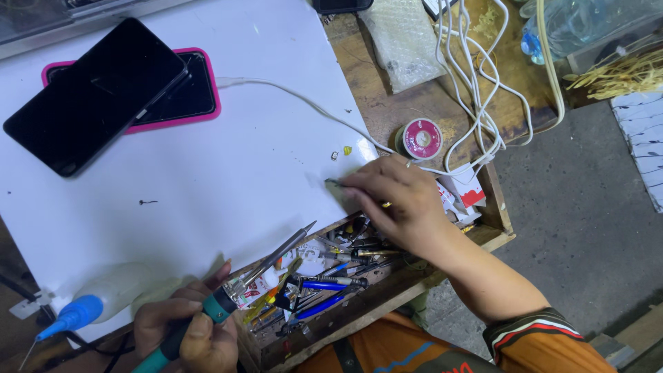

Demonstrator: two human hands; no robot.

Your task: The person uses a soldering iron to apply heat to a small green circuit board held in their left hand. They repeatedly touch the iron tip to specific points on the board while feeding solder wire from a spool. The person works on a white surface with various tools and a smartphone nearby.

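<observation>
Your left hand (183,331) is curled tight around the teal and black rubbery grip of a soldering iron (228,293), whose slim grey metal shaft runs up and to the right, its tip reaching just over the edge of the white sheet (228,179). The lower end of the handle is cut off at the frame's bottom edge.

Your right hand (394,200) lies palm down at the sheet's right edge, fingers bunched and pressing on a small dark, flat part (333,183) that pokes out past your fingertips. Most of that part is hidden under the hand, so what it is cannot be told, nor whether you pinch it or only hold it down. A yellowish speck shows between your fingers, too small to name.

The sheet is smooth, matte and flat. On it, well apart from both hands, a glossy black phone (97,97) rests tilted across a second phone in a pink case (197,97). Two tiny bits, one yellow (347,150) and one grey, sit just above your right hand.

Below the sheet's edge, between your hands, an open wooden tray (324,276) is crammed with screwdrivers, tweezers and blue-handled tools, too tangled to count. A soft translucent squeeze bottle with a blue nozzle (103,297) lies near your left hand. A small spool of solder wire (420,138) with a pink face stands on the worn wooden bench, beside looping white cables (476,90). A bubble-wrap piece (404,41) lies at the top, partly cut off.
</observation>
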